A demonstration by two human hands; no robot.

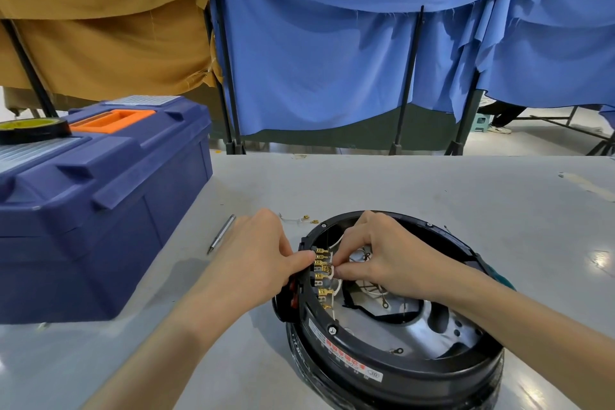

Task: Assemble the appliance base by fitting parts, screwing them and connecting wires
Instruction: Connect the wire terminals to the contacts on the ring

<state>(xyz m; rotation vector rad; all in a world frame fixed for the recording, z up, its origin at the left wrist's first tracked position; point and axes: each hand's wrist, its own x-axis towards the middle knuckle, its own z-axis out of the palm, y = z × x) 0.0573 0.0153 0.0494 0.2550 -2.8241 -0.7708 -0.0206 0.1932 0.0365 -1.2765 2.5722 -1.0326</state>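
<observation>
Base (349, 373) sits open side up on bench (432, 186), front centre-right. It is black and round, with a metal plate and loose white wires inside. A row of brass terminals (322, 292) runs along its left inner rim.

Left hand (263, 253) is at the base's left edge, fingers curled against the outer side, thumb tip on the top terminals. It grips the base there.

Right hand (389, 256) reaches in from over the rim, thumb and forefinger clamped together on a connector (327, 268) at the terminal row. Its other fingers are curled. Cannot tell if the connector is seated.

A blue toolbox (100, 203) stands left on the bench with a tape roll (33, 128) on its lid. A metal bit (221, 233) lies just left of the left hand. Small brass parts (309, 219) lie behind the base. Blue cloth (316, 60) and tan cloth (100, 27) hang behind.
</observation>
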